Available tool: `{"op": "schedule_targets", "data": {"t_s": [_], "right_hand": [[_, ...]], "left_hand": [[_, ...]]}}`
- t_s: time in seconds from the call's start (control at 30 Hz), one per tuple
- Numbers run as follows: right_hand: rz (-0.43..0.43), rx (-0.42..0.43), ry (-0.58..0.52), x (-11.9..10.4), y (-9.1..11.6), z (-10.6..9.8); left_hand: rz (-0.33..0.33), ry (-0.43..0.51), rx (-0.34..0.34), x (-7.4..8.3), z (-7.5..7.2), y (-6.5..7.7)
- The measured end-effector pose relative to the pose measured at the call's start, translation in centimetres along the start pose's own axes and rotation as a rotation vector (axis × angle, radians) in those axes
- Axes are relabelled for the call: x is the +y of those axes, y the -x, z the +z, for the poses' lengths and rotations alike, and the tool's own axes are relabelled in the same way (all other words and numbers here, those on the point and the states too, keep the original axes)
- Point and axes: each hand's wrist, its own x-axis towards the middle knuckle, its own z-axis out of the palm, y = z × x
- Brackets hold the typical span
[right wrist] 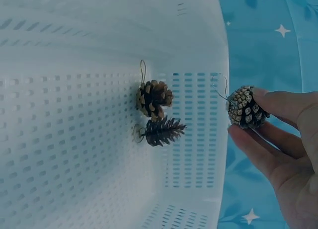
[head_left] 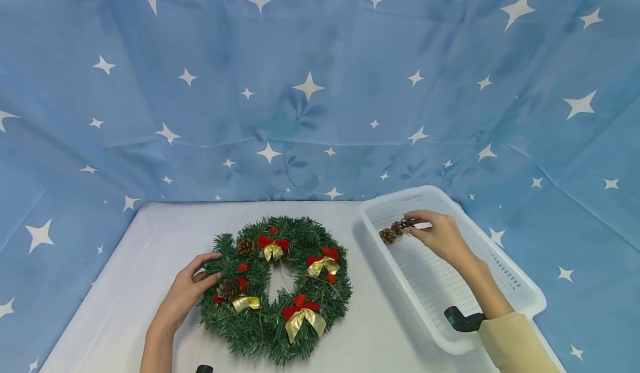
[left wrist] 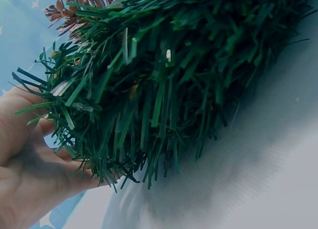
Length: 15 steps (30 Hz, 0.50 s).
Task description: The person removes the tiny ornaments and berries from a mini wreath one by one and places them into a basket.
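A green Christmas wreath (head_left: 327, 292) with red and gold bows lies on the white table. Two brown pine cones (head_left: 230, 289) sit on its left part. My left hand (head_left: 184, 292) grips the wreath's left edge, its fingertips partly hidden by the tinsel needles (left wrist: 144, 95). Over the far end of a white plastic basket (head_left: 425, 275), my right hand (head_left: 440, 238) pinches a small pine cone (right wrist: 243, 109) with a thin wire loop between thumb and fingers. Two more pine cones, a wide brown one (right wrist: 154, 98) and a darker one (right wrist: 164, 131), lie inside the basket.
The perforated basket stands at the table's right side, its raised rim (head_left: 367, 217) around it. A blue curtain with white stars (head_left: 310, 84) hangs behind and at both sides of the table (head_left: 125, 284). A wrist camera (head_left: 462, 320) shows below my right forearm.
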Motion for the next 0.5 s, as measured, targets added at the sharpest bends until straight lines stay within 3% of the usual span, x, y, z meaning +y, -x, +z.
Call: {"op": "schedule_targets", "data": {"t_s": [0.5], "right_hand": [[0.055,-0.020,0.028,2.2,0.0,0.1]], "left_hand": [[-0.002,0.005,0.004,-0.1,0.1,0.0]]}}
